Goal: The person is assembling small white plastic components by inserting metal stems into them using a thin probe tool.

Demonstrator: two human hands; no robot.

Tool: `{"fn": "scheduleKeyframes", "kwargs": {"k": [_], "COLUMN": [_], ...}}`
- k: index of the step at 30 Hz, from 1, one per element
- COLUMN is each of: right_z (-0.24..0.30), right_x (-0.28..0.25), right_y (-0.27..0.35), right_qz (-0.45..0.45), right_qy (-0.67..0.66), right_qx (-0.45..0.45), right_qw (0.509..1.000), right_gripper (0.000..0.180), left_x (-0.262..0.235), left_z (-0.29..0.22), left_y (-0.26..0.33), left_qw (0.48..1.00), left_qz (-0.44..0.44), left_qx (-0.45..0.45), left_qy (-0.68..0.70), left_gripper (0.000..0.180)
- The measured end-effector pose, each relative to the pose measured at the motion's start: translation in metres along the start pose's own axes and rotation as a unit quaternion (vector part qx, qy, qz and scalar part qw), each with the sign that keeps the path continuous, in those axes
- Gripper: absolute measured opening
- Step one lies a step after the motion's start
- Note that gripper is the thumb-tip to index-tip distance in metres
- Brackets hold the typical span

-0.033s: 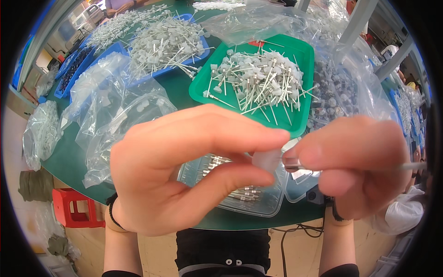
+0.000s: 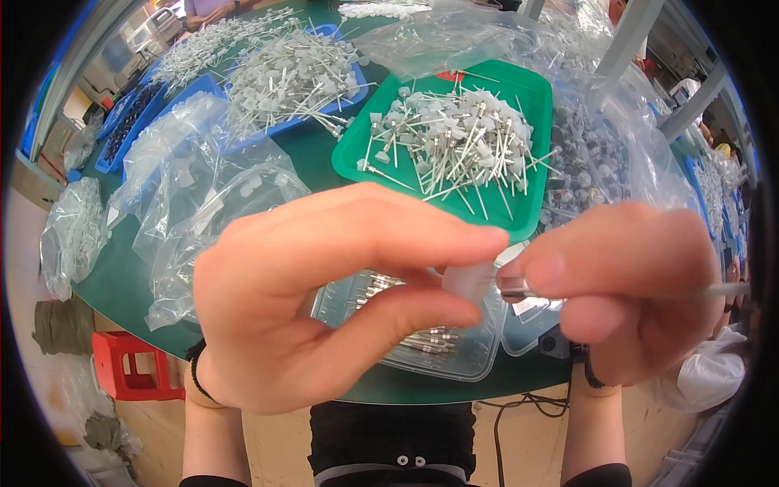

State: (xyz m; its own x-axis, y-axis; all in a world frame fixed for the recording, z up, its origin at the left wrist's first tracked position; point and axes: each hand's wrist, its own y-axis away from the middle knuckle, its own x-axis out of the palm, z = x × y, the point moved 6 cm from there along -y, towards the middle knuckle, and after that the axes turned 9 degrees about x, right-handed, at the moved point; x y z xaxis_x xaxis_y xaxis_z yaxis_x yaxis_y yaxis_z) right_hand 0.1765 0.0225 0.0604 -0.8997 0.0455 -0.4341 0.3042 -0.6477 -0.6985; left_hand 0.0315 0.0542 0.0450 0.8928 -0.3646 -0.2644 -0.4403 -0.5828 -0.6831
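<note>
Translucent white plastic cap (image 2: 469, 282) sitting pinched between thumb and forefinger of your left hand (image 2: 324, 304), raised close to camera above clear plastic tray (image 2: 454, 357). Your right hand (image 2: 629, 288) gripping thin metal pin (image 2: 527, 289), its tip meeting cap, shaft running out right. Behind, green tray (image 2: 531, 215) lying heaped with capped pins; blue tray (image 2: 357, 85) resting farther left.

We sit at a round, dark green worktop (image 2: 312, 158) that fills most of the view. Below its near edge we see a pale floor (image 2: 49, 406), with a red plastic stool (image 2: 130, 365) at the left. Grey metal posts (image 2: 629, 36) rise at the upper right. Bright, even light falls over the whole room.
</note>
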Motion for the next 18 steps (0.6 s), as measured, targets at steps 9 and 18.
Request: {"fn": "scheduleKeyframes", "kwargs": {"k": [9,18], "right_z": [-0.004,-0.009], "right_x": [0.001,0.005], "right_y": [0.003,-0.002], "right_qz": [-0.021,0.001], "right_qy": [-0.014,-0.045], "right_qx": [0.029,0.051], "right_qw": [0.999,0.998], "right_gripper": [0.031,0.035], "left_x": [0.002,0.002], "left_z": [0.011,0.012], "left_y": [0.002,0.007], "left_qw": [0.996,0.976], "left_qz": [0.001,-0.082], "left_qx": [-0.061,-0.117], "left_qy": [0.07,0.161], "left_gripper": [0.02,0.024]}}
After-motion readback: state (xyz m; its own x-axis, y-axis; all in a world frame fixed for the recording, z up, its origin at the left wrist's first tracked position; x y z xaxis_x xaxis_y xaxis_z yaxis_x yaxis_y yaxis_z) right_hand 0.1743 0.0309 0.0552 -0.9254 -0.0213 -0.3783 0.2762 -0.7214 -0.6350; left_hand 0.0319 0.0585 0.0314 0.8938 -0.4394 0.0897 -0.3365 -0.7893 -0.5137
